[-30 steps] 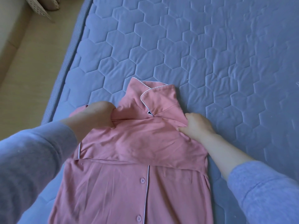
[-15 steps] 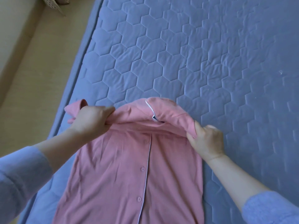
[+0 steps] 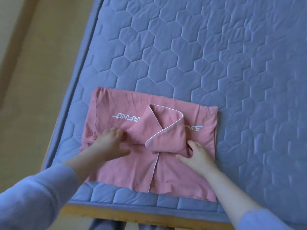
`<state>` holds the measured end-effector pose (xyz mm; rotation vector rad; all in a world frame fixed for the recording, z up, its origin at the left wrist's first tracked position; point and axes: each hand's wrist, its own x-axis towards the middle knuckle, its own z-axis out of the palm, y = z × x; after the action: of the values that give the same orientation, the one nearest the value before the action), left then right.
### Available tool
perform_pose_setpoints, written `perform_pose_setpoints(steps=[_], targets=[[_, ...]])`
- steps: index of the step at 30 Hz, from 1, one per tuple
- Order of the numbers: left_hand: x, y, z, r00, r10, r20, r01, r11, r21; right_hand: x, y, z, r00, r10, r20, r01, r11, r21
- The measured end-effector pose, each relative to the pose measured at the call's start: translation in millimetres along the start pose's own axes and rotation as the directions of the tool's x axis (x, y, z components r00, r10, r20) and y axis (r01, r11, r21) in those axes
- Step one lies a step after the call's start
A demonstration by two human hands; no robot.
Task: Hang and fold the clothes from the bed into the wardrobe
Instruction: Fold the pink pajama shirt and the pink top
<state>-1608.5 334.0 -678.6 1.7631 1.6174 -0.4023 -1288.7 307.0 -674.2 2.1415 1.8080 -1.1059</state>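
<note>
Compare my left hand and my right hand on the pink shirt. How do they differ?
The left hand grips the pink shirt just left of the folded collar; the right hand grips at the collar's lower right corner. The left hand sits a little farther up the shirt, the right hand nearer the near edge of the bed. Both curl their fingers into the fabric with the thumb stretched out.

A pink folded cotton pyjama shirt [image 3: 132,171] on the blue quilted mattress [image 3: 216,63], near its front left corner.
Its piped collar flap [image 3: 164,130] lies on the shirt's middle; left hand [image 3: 111,140] grips cloth left of the flap, right hand [image 3: 197,155] right of it.
</note>
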Motion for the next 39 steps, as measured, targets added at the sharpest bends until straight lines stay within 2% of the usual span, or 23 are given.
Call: perform_pose_setpoints(steps=[1,3,5,6,8,9,12,14,15,17,18,20,22,26,32,39], targets=[[1,2,-1,1.0,0.002,-0.024,-0.005,0.992,-0.125,3,-8,1,0.998,0.065,-0.004,-0.063,0.979,0.194],[3,8,-4,0.999,0.0,-0.049,-0.018,0.929,-0.371,11,-22,1,0.986,0.164,0.028,-0.156,0.849,0.506],[6,15,-7,0.998,-0.039,-0.056,0.005,0.859,-0.511,16,-32,0,0.985,0.17,0.018,-0.143,0.762,0.631],[8,17,-6,0.996,-0.063,-0.059,0.021,0.841,-0.541,15,-34,2,0.989,0.145,-0.007,-0.108,0.768,0.631],[7,18,-4,0.993,-0.057,-0.099,-0.001,0.864,-0.504,6,-37,8,0.993,0.08,-0.085,-0.02,0.829,0.56],[3,18,-3,0.99,-0.011,-0.14,-0.053,0.892,-0.449,-1,-36,12,0.988,0.04,-0.149,0.038,0.873,0.486],[-16,11,6,0.93,0.257,-0.263,-0.331,0.898,-0.292,-29,-23,21,0.926,-0.192,-0.324,0.256,0.952,0.167],[-29,2,16,0.887,0.415,-0.204,-0.438,0.895,-0.086,-48,-9,24,0.89,-0.394,-0.231,0.386,0.919,-0.079],[-35,-3,23,0.893,0.438,-0.104,-0.436,0.899,0.038,-56,-1,27,0.885,-0.448,-0.123,0.421,0.886,-0.195],[-46,-13,36,0.927,0.368,0.073,-0.375,0.897,0.233,-68,16,36,0.898,-0.422,0.122,0.438,0.836,-0.33],[-52,-16,41,0.933,0.351,0.085,-0.361,0.892,0.273,-72,22,42,0.896,-0.394,0.204,0.443,0.826,-0.349],[-62,-11,45,0.936,0.35,0.033,-0.344,0.894,0.287,-76,25,48,0.901,-0.356,0.248,0.425,0.837,-0.344],[-65,-8,45,0.943,0.331,-0.027,-0.314,0.915,0.252,-77,19,52,0.917,-0.357,0.18,0.397,0.865,-0.308],[-53,1,40,0.977,0.209,0.038,-0.213,0.959,0.186,-74,6,48,0.949,-0.313,0.034,0.313,0.93,-0.193],[-29,7,12,0.967,0.148,-0.21,-0.169,0.982,-0.087,-48,-14,22,0.96,-0.171,-0.221,0.173,0.985,-0.011],[25,18,-39,0.952,0.168,-0.257,-0.175,0.985,-0.002,14,-27,-31,0.949,-0.161,-0.27,0.152,0.987,-0.052]])
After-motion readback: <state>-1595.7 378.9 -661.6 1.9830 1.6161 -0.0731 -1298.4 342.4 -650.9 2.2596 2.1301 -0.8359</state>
